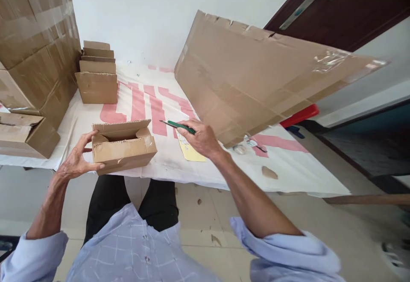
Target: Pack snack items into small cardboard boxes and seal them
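Observation:
A small cardboard box (124,152) lies near the front edge of the cloth-covered table, its upper flap raised and a dark gap showing inside. My left hand (77,158) grips the box's left end, thumb at the lower front and fingers at the upper corner. To the right of the box, my right hand (201,137) is closed round a green-handled knife (182,126) with its thin blade pointing left, apart from the box. Just below the knife, a yellow paper (193,152) with small marks is partly covered by my right hand.
Large taped cartons (38,39) stand at the left, with another box (27,137) in front. Several small open boxes (98,86) form a row behind. A big cardboard sheet (256,77) leans at the right; a tape roll (239,149) and a brown scrap (269,172) lie on the tablecloth (294,171).

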The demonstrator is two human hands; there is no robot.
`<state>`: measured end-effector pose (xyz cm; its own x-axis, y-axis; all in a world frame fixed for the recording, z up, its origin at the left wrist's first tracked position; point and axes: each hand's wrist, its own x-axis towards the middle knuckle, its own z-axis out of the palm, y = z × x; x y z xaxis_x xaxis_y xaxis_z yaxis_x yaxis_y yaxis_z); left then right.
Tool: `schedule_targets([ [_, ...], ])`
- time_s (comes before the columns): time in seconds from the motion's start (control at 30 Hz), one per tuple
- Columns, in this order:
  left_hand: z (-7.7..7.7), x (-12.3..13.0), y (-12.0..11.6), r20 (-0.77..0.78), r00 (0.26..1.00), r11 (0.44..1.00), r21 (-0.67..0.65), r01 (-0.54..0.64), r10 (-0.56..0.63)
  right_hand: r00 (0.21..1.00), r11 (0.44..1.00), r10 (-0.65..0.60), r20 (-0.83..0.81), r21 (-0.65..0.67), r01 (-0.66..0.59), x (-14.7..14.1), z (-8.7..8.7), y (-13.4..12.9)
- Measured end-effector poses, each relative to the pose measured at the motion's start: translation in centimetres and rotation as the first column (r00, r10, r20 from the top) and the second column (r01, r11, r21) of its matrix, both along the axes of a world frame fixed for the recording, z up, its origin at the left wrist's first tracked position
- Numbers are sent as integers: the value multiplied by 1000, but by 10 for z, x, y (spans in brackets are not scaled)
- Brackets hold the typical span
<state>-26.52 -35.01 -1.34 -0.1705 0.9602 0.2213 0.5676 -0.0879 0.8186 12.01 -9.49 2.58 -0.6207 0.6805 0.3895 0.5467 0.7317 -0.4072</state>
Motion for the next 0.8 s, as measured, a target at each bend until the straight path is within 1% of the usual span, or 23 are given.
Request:
schedule_targets([
  [0.03, 1, 0, 0, -5, 1000, 1000, -7, -3, 2, 998, 997, -64, -10, -41, 63, -1, -22, 0],
  [0.1, 2, -1, 0, -13, 1000, 1000, -19, -7, 6, 981, 974, -193, 37, -116, 196, -5, -64, -3],
  [0.17, 5, -2, 0, -16, 1000, 999, -34, -4, 4, 964, 946, -252, 87, -188, 264, -11, -97, -7],
  [0.2, 7, -2, 0, -11, 1000, 999, -41, 0, 0, 963, 939, -253, 91, -217, 267, -13, -108, -9],
  [0.23, 8, -2, 0, -3, 1000, 999, -49, 4, -4, 968, 937, -241, 71, -242, 251, -16, -114, -10],
  [0.27, 10, -2, 0, 7, 1000, 998, -57, 7, -6, 975, 940, -220, 27, -263, 219, -19, -116, -12],
  [0.3, 11, -2, 1, 16, 1000, 998, -66, 7, -6, 982, 945, -187, -36, -278, 170, -23, -114, -13],
  [0.33, 13, -3, 1, 23, 1000, 997, -74, 2, -1, 984, 953, -143, -109, -282, 108, -28, -108, -15],
  [0.37, 14, -3, 2, 27, 1000, 997, -83, -5, 7, 980, 961, -89, -181, -274, 36, -33, -99, -16],
  [0.43, 15, -3, 3, 37, 999, 995, -93, -17, 21, 959, 970, 54, -280, -212, -116, -45, -78, -20],
  [0.47, 15, -4, 4, 45, 999, 995, -96, -19, 23, 948, 970, 127, -293, -165, -180, -51, -66, -23],
  [0.53, 15, -4, 6, 62, 998, 995, -95, -16, 22, 935, 959, 242, -260, -79, -271, -64, -47, -29],
  [0.57, 15, -4, 6, 71, 997, 996, -94, -12, 19, 931, 952, 284, -230, -51, -303, -69, -40, -33],
  [0.63, 14, -5, 6, 82, 997, 996, -90, -7, 14, 922, 936, 342, -179, -20, -351, -77, -32, -38],
  [0.7, 14, -5, 6, 82, 997, 996, -86, -4, 11, 915, 927, 369, -164, -6, -375, -80, -29, -41],
  [0.8, 14, -4, 6, 68, 997, 996, -86, -14, 20, 910, 931, 359, -207, 7, -365, -78, -29, -43],
])
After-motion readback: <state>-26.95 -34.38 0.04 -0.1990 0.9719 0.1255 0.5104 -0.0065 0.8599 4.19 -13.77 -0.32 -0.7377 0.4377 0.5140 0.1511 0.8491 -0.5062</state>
